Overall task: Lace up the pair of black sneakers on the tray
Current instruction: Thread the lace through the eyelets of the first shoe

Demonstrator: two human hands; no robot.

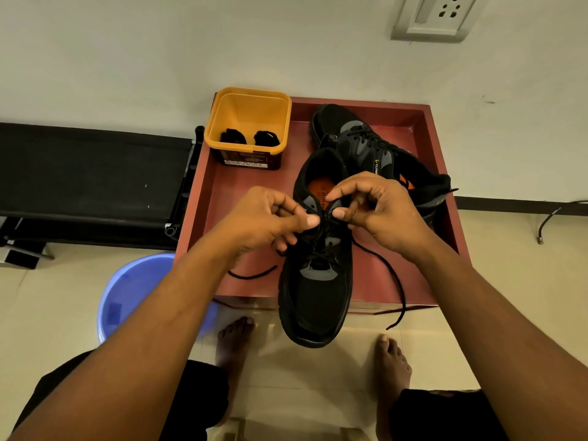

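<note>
Red tray (241, 198) near wall (127, 58); near sneaker (315, 300) toe overhangs front edge; left hand (264, 224), right hand (381, 211) each pinch lace (392, 272).

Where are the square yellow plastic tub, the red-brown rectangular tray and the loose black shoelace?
Yellow tub (248, 111): head view, inner back wall.
Red-brown tray (251, 183): head view, bare floor.
Black shoelace (403, 297): head view, right strand near tray's front edge.

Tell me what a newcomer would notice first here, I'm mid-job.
The left hand and right hand pinch the lace at the upper eyelets of the near sneaker, whose toe overhangs the front edge of the red tray. Behind it lies the second sneaker, apparently laced; a yellow tub holding dark bundles stands at the tray's back left.
</note>
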